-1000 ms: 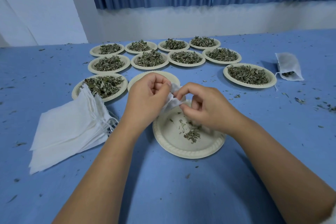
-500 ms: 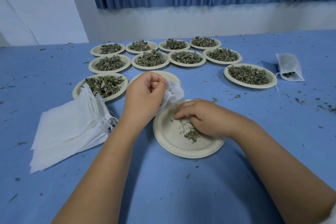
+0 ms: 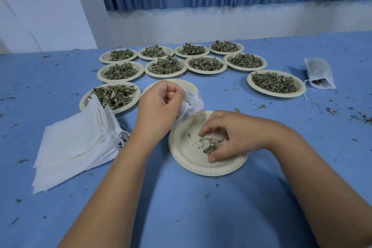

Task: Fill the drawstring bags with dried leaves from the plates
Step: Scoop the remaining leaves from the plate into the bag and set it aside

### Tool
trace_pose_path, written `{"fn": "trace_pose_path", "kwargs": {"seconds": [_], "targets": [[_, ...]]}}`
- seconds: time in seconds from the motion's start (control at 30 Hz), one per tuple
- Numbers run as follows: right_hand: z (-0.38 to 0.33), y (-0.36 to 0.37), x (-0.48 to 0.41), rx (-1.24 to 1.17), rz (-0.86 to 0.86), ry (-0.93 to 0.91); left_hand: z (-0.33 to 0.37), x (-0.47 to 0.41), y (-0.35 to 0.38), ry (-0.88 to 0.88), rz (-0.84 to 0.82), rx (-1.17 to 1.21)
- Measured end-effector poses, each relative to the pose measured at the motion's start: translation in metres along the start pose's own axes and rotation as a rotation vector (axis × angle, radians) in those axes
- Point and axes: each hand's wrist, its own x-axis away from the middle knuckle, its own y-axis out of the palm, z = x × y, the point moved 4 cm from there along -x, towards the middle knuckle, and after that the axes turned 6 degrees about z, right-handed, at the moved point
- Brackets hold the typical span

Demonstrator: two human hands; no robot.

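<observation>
Drawstring bag (image 3: 192, 102) hangs gripped in left hand (image 3: 161, 106); right hand (image 3: 227, 135) curls round leaves (image 3: 210, 146) on near plate (image 3: 187, 159).

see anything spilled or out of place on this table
Yes: dried leaf bits are scattered over the blue table, thickest on the right. The filled bag there lies flat with leaves showing at its near end. On the left, the stack of empty bags overlaps the rim of a full plate.

near plate (image 3: 187, 159): few dried leaves (image 3: 210, 146) | bag (image 3: 192, 102): white, crumpled, above its far rim | far plates (image 3: 275, 94): heaped
</observation>
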Motion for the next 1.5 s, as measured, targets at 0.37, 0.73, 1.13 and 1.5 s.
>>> {"fn": "trace_pose_path", "kwargs": {"seconds": [0.37,0.73,1.13,1.5], "targets": [[-0.010,0.010,-0.009,-0.117,0.082,-0.049,0.000,0.000,0.001,0.014,-0.014,-0.010],[-0.013,0.005,-0.006,-0.245,0.134,0.017,0.000,0.000,0.001,0.009,-0.011,-0.003],[0.003,-0.030,0.002,-0.868,0.544,0.099,0.001,0.004,0.008,0.046,-0.109,-0.037],[-0.009,-0.018,-0.005,-0.898,0.568,0.095,0.000,0.008,0.013,0.043,-0.105,-0.034]]}}
